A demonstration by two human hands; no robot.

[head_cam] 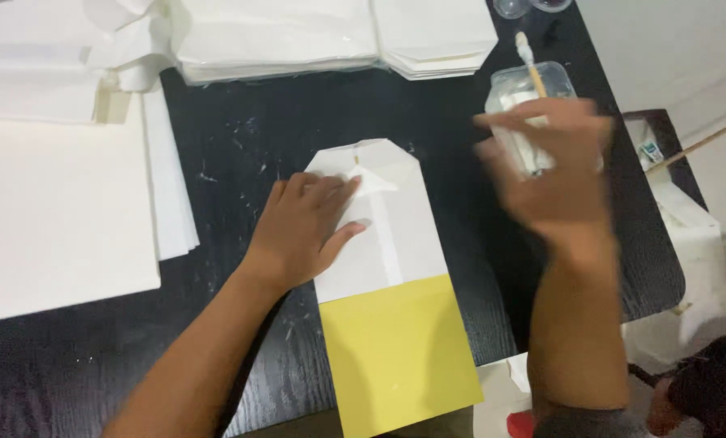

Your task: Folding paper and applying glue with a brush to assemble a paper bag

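**Paper bag pinned flat under the left hand**

Paper bag (391,268), white in its upper part with a yellow lower part, lies flat on the black counter (241,138), its folded end pointing away from the person. The left hand (302,231) rests palm down on the bag's upper left side, its grip spread wide, fingers pressing on a small folded flap (375,182) and the thumb stretched out across the white paper. It clasps nothing; it only presses down.

The right hand (557,174) hovers above the counter to the right of the bag, blurred by motion. Its fingers look loosely curled, but whether that grip holds anything cannot be told. Just behind it stands a clear plastic tub (525,89) of white paste with a wooden-handled brush (529,61) leaning in it.

Stacks of white paper sheets (62,203) lie at the left, and more folded white bags (338,36) are piled along the far edge.
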